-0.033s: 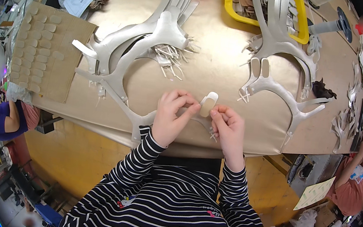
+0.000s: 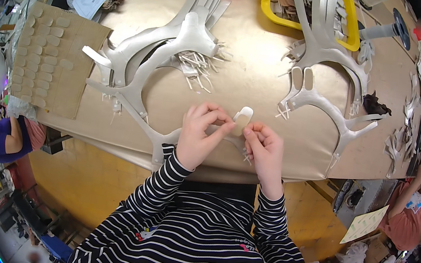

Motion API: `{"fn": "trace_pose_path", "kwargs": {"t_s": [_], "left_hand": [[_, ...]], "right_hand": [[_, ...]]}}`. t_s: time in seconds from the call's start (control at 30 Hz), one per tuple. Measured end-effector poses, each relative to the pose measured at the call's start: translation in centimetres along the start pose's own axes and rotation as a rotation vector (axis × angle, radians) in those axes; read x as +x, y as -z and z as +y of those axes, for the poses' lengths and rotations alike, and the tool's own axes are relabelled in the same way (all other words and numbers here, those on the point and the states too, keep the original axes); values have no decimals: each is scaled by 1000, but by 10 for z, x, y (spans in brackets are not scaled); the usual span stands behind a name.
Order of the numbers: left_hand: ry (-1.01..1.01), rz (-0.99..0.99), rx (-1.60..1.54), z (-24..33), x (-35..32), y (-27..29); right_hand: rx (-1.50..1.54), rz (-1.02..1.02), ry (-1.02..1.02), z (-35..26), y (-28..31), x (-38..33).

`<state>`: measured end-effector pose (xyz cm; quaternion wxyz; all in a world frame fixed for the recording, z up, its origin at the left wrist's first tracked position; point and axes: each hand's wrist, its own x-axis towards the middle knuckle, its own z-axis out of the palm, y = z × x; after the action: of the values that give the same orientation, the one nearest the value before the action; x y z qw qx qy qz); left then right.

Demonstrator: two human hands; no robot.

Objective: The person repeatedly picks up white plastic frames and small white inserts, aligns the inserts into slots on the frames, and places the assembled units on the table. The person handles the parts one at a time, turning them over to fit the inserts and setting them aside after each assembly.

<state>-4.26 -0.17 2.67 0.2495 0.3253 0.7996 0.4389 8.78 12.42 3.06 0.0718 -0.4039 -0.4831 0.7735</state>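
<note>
A beige oval pad (image 2: 241,124) lies on the end of a silvery strap, with a white rounded tip (image 2: 247,111) showing behind it. My left hand (image 2: 201,134) is closed, thumb and forefinger pinching at the pad's left side. On the other side my right hand (image 2: 265,152) pinches at the pad's right edge, its fingers curled. A branched silver strap piece (image 2: 163,139), resembling a sandal upper, runs beneath my left hand; its join to the padded end is partly hidden. Thin cord-like ends (image 2: 247,159) hang by my right fingers.
Cardboard (image 2: 82,68) with rows of oval pads lies left. Stacked strap pieces (image 2: 192,32) sit beyond my left hand; another piece with two padded ends (image 2: 327,101) lies right. A yellow basket (image 2: 354,22) stands far back. People sit at both sides, including one in salmon (image 2: 406,218).
</note>
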Motion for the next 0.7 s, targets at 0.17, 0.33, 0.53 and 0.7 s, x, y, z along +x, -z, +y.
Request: {"fn": "trace_pose_path", "kwargs": {"t_s": [0.17, 0.33, 0.53, 0.7], "left_hand": [[42, -27, 100, 12, 14, 0], [31, -8, 246, 17, 26, -6], [13, 8, 385, 18, 32, -13], [63, -10, 375, 20, 33, -14]], "right_hand": [[-94, 99, -9, -3, -1, -2], [-159, 142, 31, -8, 2, 11], [-483, 211, 86, -6, 1, 20], [-446, 282, 89, -5, -4, 21]]}}
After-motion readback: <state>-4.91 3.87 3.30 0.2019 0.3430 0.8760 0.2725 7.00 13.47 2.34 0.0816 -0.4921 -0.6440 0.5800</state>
